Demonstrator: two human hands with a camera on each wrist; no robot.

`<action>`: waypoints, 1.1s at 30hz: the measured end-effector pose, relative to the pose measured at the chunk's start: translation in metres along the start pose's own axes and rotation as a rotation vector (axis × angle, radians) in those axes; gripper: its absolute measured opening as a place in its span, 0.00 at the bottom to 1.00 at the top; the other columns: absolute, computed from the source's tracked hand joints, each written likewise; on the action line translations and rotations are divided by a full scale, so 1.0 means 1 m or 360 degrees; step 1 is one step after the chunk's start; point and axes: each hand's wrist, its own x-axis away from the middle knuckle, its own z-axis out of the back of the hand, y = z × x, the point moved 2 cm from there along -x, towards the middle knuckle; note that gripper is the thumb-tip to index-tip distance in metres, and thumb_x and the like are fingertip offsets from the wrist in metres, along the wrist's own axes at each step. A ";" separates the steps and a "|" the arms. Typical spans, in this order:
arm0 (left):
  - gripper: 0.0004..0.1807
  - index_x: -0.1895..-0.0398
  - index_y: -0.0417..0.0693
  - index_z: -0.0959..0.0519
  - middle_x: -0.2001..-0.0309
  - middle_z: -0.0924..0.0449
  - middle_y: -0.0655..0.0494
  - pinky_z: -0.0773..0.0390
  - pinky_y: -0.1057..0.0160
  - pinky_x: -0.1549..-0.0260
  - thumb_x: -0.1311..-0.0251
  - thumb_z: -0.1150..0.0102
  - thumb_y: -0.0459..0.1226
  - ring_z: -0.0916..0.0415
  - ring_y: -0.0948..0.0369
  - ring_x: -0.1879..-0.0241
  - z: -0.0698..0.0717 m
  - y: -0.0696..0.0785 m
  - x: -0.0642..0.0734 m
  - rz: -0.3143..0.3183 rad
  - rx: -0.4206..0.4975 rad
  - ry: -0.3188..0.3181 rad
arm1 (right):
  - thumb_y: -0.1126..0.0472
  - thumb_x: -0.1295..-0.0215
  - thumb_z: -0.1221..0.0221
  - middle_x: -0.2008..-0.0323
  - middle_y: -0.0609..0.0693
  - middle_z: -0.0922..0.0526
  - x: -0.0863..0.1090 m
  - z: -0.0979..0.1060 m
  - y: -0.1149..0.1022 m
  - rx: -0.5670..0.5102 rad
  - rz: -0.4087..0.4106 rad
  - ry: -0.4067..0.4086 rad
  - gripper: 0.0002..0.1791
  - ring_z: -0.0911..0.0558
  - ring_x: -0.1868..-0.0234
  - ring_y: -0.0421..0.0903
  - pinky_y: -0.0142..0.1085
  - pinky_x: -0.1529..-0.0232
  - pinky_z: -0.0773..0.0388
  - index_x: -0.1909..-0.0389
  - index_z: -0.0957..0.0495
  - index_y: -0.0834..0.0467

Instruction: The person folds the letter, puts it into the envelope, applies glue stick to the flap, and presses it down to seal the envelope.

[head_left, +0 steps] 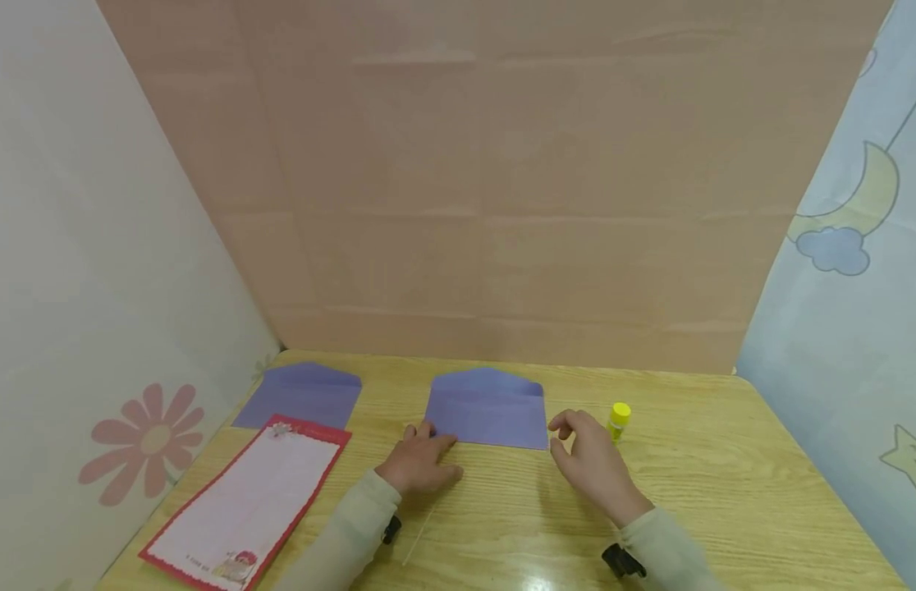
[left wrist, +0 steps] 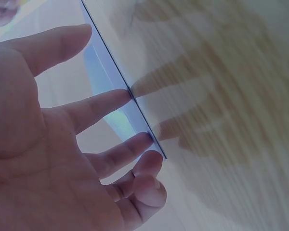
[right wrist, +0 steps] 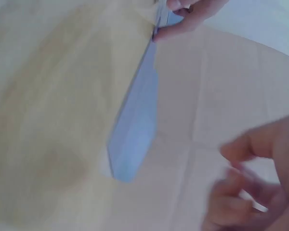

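Observation:
A purple envelope (head_left: 495, 414) lies on the table with its flap spread away from me. My left hand (head_left: 419, 462) rests at its near left corner; in the left wrist view the fingers reach fairly straight, their tips touching the envelope edge (left wrist: 106, 53). Just off the envelope's right side is my right hand (head_left: 593, 464), fingers loosely bent, with nothing seen between them. In the right wrist view this hand (right wrist: 260, 183) looks blurred and apart from the envelope (right wrist: 137, 115). A yellow glue stick (head_left: 619, 419) stands upright behind the right hand, partly covered by it.
Another purple envelope (head_left: 303, 398) lies at the back left of the wooden table (head_left: 724, 460). Nearer to me is a red-bordered sheet of letter paper (head_left: 244, 501), whose top overlaps that envelope. A brown covering (head_left: 487, 180) hangs behind the table, and patterned sheets flank both sides.

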 end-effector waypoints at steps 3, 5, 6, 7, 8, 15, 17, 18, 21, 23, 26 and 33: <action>0.30 0.34 0.45 0.24 0.46 0.31 0.43 0.31 0.53 0.62 0.37 0.39 0.50 0.42 0.52 0.56 0.000 0.001 0.001 -0.0009 0.0021 -0.0004 | 0.73 0.43 0.36 0.71 0.49 0.30 -0.002 0.011 0.000 0.0167 0.0235 0.0364 0.10 0.43 0.82 0.34 0.29 0.83 0.39 0.62 0.23 0.60; 0.29 0.35 0.45 0.24 0.47 0.31 0.44 0.31 0.53 0.62 0.37 0.39 0.49 0.42 0.53 0.57 0.001 0.002 0.002 -0.0021 0.0032 -0.0001 | 0.74 0.45 0.35 0.71 0.51 0.30 -0.004 0.019 0.002 0.0255 0.0337 0.0565 0.12 0.43 0.81 0.33 0.29 0.85 0.41 0.62 0.24 0.61; 0.29 0.36 0.45 0.23 0.48 0.31 0.44 0.31 0.53 0.61 0.37 0.39 0.49 0.42 0.53 0.57 0.001 0.003 0.003 -0.0028 0.0032 0.0001 | 0.74 0.46 0.35 0.71 0.52 0.30 -0.005 0.023 0.004 0.0291 0.0358 0.0641 0.13 0.44 0.82 0.34 0.29 0.86 0.42 0.61 0.24 0.62; 0.29 0.36 0.45 0.23 0.48 0.31 0.44 0.31 0.54 0.62 0.37 0.39 0.49 0.42 0.53 0.57 0.001 0.003 0.003 -0.0036 0.0037 0.0000 | 0.73 0.46 0.35 0.70 0.53 0.30 -0.006 0.027 0.006 0.0322 0.0361 0.0698 0.13 0.43 0.82 0.34 0.29 0.86 0.42 0.60 0.25 0.63; 0.28 0.36 0.44 0.23 0.49 0.31 0.45 0.31 0.54 0.62 0.37 0.39 0.49 0.42 0.53 0.57 0.001 0.004 0.004 -0.0042 0.0040 -0.0001 | 0.72 0.46 0.34 0.68 0.55 0.30 -0.007 0.030 0.009 0.0343 0.0340 0.0736 0.15 0.43 0.82 0.35 0.29 0.87 0.43 0.58 0.25 0.64; 0.26 0.39 0.44 0.21 0.54 0.31 0.49 0.33 0.59 0.66 0.37 0.38 0.48 0.43 0.55 0.59 0.000 0.006 0.005 -0.0082 0.0072 0.0007 | 0.61 0.42 0.35 0.55 0.66 0.33 -0.007 0.050 0.031 0.0315 -0.0086 0.0560 0.28 0.32 0.79 0.48 0.33 0.87 0.38 0.44 0.33 0.67; 0.25 0.40 0.44 0.21 0.54 0.31 0.50 0.34 0.59 0.65 0.36 0.38 0.47 0.43 0.55 0.59 0.000 0.006 0.005 -0.0094 0.0077 0.0021 | 0.57 0.40 0.35 0.53 0.67 0.34 -0.006 0.052 0.037 0.0275 -0.0235 0.0417 0.32 0.30 0.74 0.51 0.36 0.83 0.36 0.39 0.36 0.66; 0.25 0.40 0.43 0.21 0.53 0.30 0.50 0.34 0.59 0.65 0.36 0.39 0.47 0.43 0.55 0.60 0.000 0.006 0.004 -0.0096 0.0091 0.0027 | 0.55 0.38 0.36 0.52 0.67 0.34 -0.005 0.053 0.041 0.0259 -0.0302 0.0344 0.34 0.29 0.72 0.52 0.37 0.82 0.35 0.38 0.37 0.66; 0.23 0.40 0.42 0.21 0.51 0.28 0.48 0.31 0.56 0.62 0.35 0.40 0.45 0.40 0.54 0.57 0.000 0.006 0.003 -0.0097 0.0126 0.0065 | 0.51 0.37 0.36 0.51 0.69 0.33 -0.005 0.054 0.050 0.0233 -0.0445 0.0136 0.39 0.27 0.68 0.55 0.40 0.78 0.32 0.35 0.40 0.68; 0.23 0.41 0.41 0.22 0.50 0.28 0.46 0.30 0.52 0.59 0.35 0.41 0.44 0.38 0.53 0.55 0.000 0.006 0.002 -0.0087 0.0159 0.0096 | 0.50 0.37 0.36 0.51 0.70 0.31 -0.005 0.052 0.056 0.0237 -0.0492 0.0017 0.41 0.25 0.65 0.56 0.42 0.75 0.28 0.34 0.40 0.71; 0.22 0.41 0.40 0.22 0.49 0.28 0.44 0.29 0.50 0.56 0.34 0.42 0.42 0.37 0.51 0.53 -0.001 0.006 0.001 -0.0078 0.0202 0.0136 | 0.52 0.37 0.36 0.53 0.72 0.26 -0.006 0.050 0.063 0.0244 -0.0489 -0.0114 0.39 0.22 0.61 0.60 0.49 0.68 0.23 0.38 0.38 0.76; 0.20 0.43 0.38 0.22 0.51 0.27 0.42 0.28 0.47 0.55 0.33 0.42 0.40 0.35 0.50 0.52 -0.001 0.006 0.000 -0.0068 0.0319 0.0214 | 0.57 0.33 0.38 0.57 0.69 0.19 -0.007 0.042 0.072 0.0220 -0.0389 -0.0163 0.23 0.19 0.58 0.62 0.57 0.58 0.22 0.51 0.26 0.73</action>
